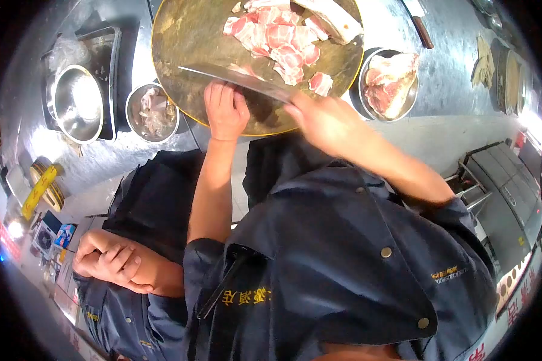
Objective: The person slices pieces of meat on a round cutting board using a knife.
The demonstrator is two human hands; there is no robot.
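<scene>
My right hand (331,123) is wrapped round the handle of a cleaver (241,80), whose blade points left across the round chopping board (183,45). Close against the near side of the blade is my left hand (227,109), its fingers curled in; what they press on, if anything, is hidden. Just beyond the blade, a small slice of meat (245,71) shows in part. Cut pieces of raw pink meat (280,36) lie heaped at the board's far side, beside a larger pale chunk (331,18). One loose piece (320,83) sits right of the blade.
Right of the board, a metal bowl (362,90) holds a big meat piece (391,84). A bowl of scraps (153,114) and a shiny bowl (78,102) on a black tray (111,72) stand left. Another knife (423,33) lies far right. A co-worker's folded hands (111,262) are at left.
</scene>
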